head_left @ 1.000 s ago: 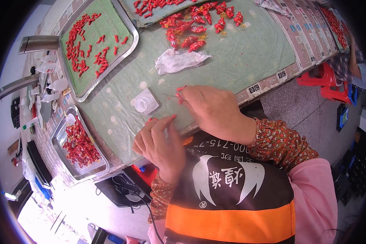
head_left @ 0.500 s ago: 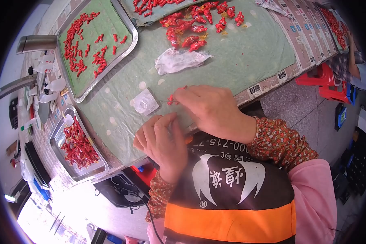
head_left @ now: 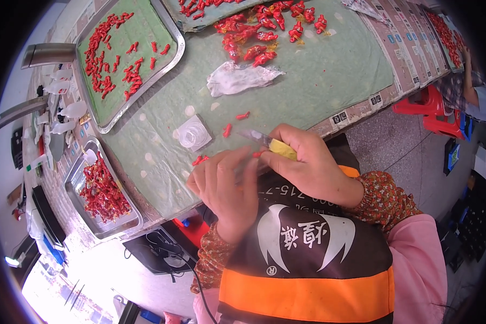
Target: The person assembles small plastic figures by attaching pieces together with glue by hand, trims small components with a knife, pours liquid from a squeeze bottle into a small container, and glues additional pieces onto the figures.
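My right hand (head_left: 308, 164) is closed round the yellow handle (head_left: 282, 149) of a small knife (head_left: 255, 136), its blade reaching up and left over the cloth. By my right thumb, a small red piece (head_left: 257, 154) shows between my hands; which fingers grip it I cannot tell. My left hand (head_left: 224, 181) is close beside it, its fingers blurred by motion. Another red piece (head_left: 200, 160) lies just past the left knuckles. Two more, one red piece (head_left: 227, 130) and a second red piece (head_left: 243, 116), rest near the blade. Left of them stands a clear round cup (head_left: 193, 135) on a white square.
A crumpled white cloth (head_left: 243, 79) lies ahead, with red figures (head_left: 264, 36) beyond it. At the left are a metal tray (head_left: 177, 59) of red pieces and a smaller tray (head_left: 140, 222) heaped with red parts. A red stool (head_left: 432, 108) stands at right.
My right hand has drawn right and slightly nearer, bringing the knife's yellow handle into sight. The left hand has shifted right. A red piece now shows between them, another past the left knuckles.
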A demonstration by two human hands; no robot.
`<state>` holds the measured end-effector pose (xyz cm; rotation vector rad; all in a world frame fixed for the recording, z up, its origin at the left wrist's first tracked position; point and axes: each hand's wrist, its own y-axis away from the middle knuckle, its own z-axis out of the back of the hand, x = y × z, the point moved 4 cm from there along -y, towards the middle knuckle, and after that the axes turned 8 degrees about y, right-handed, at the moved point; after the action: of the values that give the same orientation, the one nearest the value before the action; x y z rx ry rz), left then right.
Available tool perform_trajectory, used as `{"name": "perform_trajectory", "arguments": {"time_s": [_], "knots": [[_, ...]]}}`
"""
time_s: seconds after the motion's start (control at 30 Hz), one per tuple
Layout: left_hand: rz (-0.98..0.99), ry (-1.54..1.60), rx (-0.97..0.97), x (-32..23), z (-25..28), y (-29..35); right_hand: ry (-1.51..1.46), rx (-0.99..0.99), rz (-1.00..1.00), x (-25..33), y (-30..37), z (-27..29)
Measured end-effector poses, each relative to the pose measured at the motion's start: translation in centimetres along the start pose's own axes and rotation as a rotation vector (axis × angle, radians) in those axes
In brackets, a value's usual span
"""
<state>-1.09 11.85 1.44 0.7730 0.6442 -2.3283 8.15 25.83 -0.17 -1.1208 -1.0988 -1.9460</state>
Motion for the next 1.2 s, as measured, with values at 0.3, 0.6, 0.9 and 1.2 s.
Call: {"name": "perform_trajectory", "arguments": {"time_s": [0.3,0.6,0.9,1.2], "knots": [[-0.031,0.174,0.053,-0.8,-0.7,-0.3,-0.174,0.068,-0.108,-1.7,0.6,-0.8],[0.011,0.064,0.086,0.0,-1.2,0.0,0.125,0.019,0.049,-0.6,0.5,-0.6],[0.002,-0.077,0.101,0.0,-1.2,0.1,0.187,0.006,0.096,-0.5,1.1,0.7],[-0.041,-0.119,0.078,-0.3,-1.3,0.0,0.576,-0.208,0.402,0.2,2.7,2.3]]}}
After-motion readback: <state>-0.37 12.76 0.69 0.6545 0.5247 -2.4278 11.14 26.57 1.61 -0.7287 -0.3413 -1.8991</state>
